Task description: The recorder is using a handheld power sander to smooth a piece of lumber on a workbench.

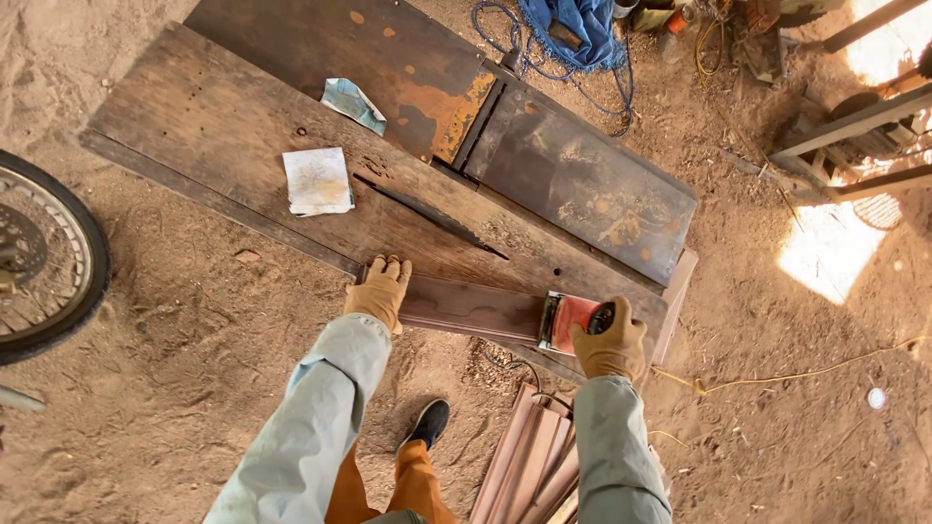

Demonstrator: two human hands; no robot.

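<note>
only one view here, worn on the person's head, looking almost straight down from standing height. the wooden workbench [243, 146] crosses the upper middle of the frame on a slant, sandy floor [175, 359] all round. both sleeves come up from the bottom edge, so it sits about an arm's reach above the bench.

Both hands wear tan leather work gloves, the left hand [382, 289] and the right hand [612, 342]. The sleeves are pale grey-blue. The trousers are orange, the shoe [429, 422] is black.
</note>
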